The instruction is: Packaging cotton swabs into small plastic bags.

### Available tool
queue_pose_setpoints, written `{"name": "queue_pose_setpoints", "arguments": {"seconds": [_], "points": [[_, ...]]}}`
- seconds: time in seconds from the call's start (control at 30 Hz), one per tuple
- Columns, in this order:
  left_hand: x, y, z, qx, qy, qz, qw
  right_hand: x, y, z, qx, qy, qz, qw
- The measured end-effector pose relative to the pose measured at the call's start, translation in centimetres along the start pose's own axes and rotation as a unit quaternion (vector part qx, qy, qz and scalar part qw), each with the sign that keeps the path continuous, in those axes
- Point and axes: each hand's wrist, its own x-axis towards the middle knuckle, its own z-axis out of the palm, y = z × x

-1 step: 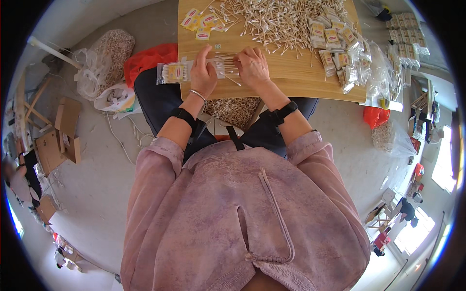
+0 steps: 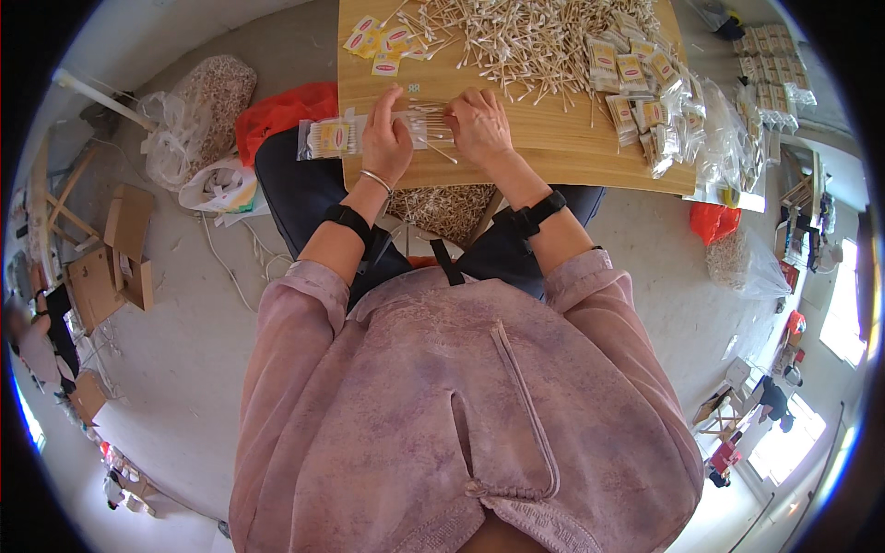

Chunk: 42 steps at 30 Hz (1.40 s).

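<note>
A row of cotton swabs [image 2: 427, 123] lies across the table's near edge between my two hands. My left hand [image 2: 387, 140] rests at their left ends, its fingers stretched out and the thumb apart. Bent fingers of my right hand [image 2: 478, 127] close over the right ends of the swabs; the fingertips are partly hidden. Left of my left hand, a clear plastic bag [image 2: 330, 139] with swabs and a yellow-and-white card sticks out past the table's left edge. Several loose yellow-and-white cards [image 2: 386, 64] lie farther back at the left.
A large heap of loose swabs [image 2: 525, 41] covers the back of the wooden table [image 2: 553, 138]. Filled small packs [image 2: 650, 112] pile up at the right. Below the table edge, more swabs [image 2: 442, 208] fill a container. A red bag [image 2: 282, 118] stands at the left.
</note>
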Motion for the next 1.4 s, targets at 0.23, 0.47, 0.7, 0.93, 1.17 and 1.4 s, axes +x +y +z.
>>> {"name": "queue_pose_setpoints", "arguments": {"seconds": [0.23,0.47,0.7,0.93,1.17,1.4], "points": [[0.3,0.1,0.2,0.048,0.0,-0.015,0.999,1.3,0.1,-0.8,-0.016,-0.073,-0.013,0.997],[0.5,0.9,0.3,0.05,-0.001,-0.014,0.999,0.6,1.0,-0.9,-0.001,0.003,-0.039,0.999],[0.9,-0.1,0.2,-0.053,0.031,-0.039,0.997,-1.9,0.7,-2.8,0.16,-0.08,-0.08,0.981],[0.5,-1.9,0.5,-0.132,0.064,-0.031,0.989,-6.2,-1.0,-2.5,0.117,-0.209,-0.124,0.963],[0.6,-2.0,0.5,-0.185,0.06,-0.065,0.979,-5.0,-0.9,-0.3,0.037,-0.039,-0.037,0.998],[0.5,-2.4,0.3,-0.206,0.06,-0.062,0.975,-2.9,-1.9,0.5,0.011,0.005,0.033,0.999]]}}
